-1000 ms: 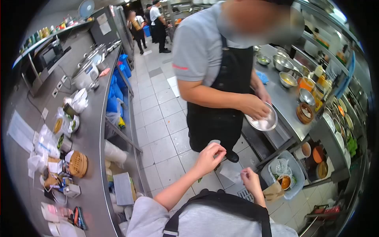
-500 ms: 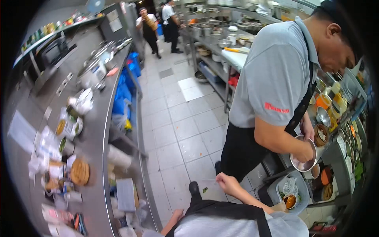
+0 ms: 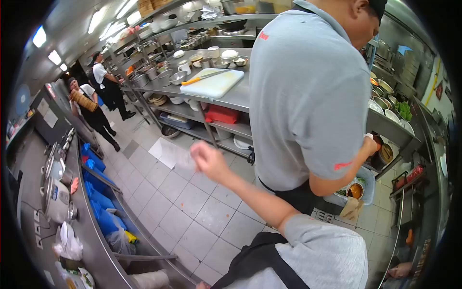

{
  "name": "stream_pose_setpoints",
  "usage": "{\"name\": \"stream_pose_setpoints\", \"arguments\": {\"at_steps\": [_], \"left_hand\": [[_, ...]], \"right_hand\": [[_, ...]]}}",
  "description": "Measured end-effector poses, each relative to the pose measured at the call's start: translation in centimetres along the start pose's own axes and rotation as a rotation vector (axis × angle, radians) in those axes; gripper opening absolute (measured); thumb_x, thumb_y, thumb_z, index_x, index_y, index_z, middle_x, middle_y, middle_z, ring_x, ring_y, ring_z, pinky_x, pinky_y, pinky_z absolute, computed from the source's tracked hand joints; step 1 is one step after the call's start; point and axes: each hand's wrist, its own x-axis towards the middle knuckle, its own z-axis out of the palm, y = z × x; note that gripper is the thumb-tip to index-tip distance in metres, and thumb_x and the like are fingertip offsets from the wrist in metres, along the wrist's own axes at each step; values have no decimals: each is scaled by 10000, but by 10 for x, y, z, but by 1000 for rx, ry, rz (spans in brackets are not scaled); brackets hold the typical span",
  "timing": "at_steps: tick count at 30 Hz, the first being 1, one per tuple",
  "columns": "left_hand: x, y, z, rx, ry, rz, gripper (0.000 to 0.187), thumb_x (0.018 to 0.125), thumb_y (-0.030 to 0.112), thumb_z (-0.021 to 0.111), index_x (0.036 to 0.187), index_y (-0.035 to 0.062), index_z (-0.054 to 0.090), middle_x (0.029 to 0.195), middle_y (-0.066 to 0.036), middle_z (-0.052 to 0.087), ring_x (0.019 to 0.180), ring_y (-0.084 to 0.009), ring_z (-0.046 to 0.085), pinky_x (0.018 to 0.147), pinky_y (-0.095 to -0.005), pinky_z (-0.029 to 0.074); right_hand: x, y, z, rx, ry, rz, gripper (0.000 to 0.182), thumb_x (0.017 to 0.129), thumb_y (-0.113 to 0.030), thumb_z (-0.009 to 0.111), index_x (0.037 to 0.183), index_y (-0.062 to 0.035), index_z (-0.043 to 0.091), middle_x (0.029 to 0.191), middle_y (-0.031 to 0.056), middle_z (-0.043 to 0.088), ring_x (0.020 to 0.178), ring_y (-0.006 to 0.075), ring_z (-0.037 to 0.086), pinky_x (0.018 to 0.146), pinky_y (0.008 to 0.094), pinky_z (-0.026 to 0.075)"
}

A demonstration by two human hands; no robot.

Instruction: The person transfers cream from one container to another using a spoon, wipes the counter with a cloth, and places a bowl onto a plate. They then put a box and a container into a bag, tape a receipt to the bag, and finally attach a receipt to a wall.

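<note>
My right hand [image 3: 208,160] is raised in front of me over the tiled floor, arm stretched out and fingers pinched. From the fingertips hangs a thin see-through piece [image 3: 180,157], blurred by motion; I cannot tell its kind. Only a sliver of my left hand [image 3: 202,285] shows at the bottom edge, its fingers hidden. Just right of my right arm stands a co-worker [image 3: 308,91] in a grey shirt and black apron, turned toward the food station.
Ahead, a steel table holds a white cutting board [image 3: 214,84] with an orange-handled knife [image 3: 199,78]. A steel counter [image 3: 98,241] runs along my left, with blue bags [image 3: 98,192] beneath. Down the aisle, a person [image 3: 91,111] carries stacked bamboo steamers [image 3: 83,101]. A grey tub [image 3: 368,185] sits right.
My right hand has risen and reached forward with the see-through piece. The view has swung up and right. The person with the steamers remains down the aisle.
</note>
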Motion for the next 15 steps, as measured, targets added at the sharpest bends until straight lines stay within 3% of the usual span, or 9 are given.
{"name": "stream_pose_setpoints", "arguments": {"at_steps": [2,3,4,6,8,9,10,13,15], "left_hand": [[24,37,12,-12,-43,64,263,766,217,500,875,-22,516,729,-106,565,540,-183,533,437,-292,442],[34,59,25,-13,-74,96,259,766,212,501,877,-21,514,730,-105,565,539,-182,532,435,-288,441],[39,83,42,-15,-108,139,254,766,208,501,879,-19,512,731,-104,564,538,-181,532,434,-285,441],[62,126,84,16,-189,209,275,781,178,494,984,-7,478,807,-112,569,567,-158,548,447,-246,451],[43,186,136,60,-242,380,272,800,188,489,982,-15,490,825,-117,570,605,-162,564,478,-251,455],[23,220,161,83,-274,455,273,802,190,497,979,-17,494,835,-115,570,626,-161,569,498,-247,455],[3,246,180,103,-312,534,274,803,192,505,977,-20,499,845,-114,571,647,-160,574,518,-244,455],[-5,290,217,129,-397,634,262,793,172,523,967,-23,507,850,-114,573,661,-153,571,547,-247,455],[34,287,222,119,-386,578,263,772,171,549,941,-29,520,841,-116,576,666,-152,563,532,-257,457]], "right_hand": [[49,-15,-2,331,181,-48,98,844,-124,469,872,-31,456,677,33,530,529,95,538,495,234,423],[76,-12,0,405,275,-190,112,837,-99,479,881,-5,436,738,56,538,574,116,548,525,244,440],[100,-16,-3,472,334,-164,108,828,-74,483,874,9,432,729,65,542,631,134,564,567,249,455],[158,-22,-12,596,531,-336,75,820,-73,485,843,-12,447,727,55,543,647,107,551,572,243,457],[222,-28,-46,503,673,-489,62,824,-60,478,837,-21,432,712,50,539,625,118,552,570,243,462],[254,-33,-70,506,731,-557,101,809,-55,498,844,1,422,772,100,566,648,166,585,589,263,483],[296,-31,-99,615,789,-674,107,799,-45,507,839,2,420,765,102,564,605,163,581,558,260,483],[384,-44,-189,431,1043,-826,43,785,24,456,779,12,415,669,95,545,486,162,534,435,258,462],[432,-35,-276,-179,1205,-583,381,774,-184,482,1101,9,442,1019,189,532,937,296,509,830,382,379]]}}
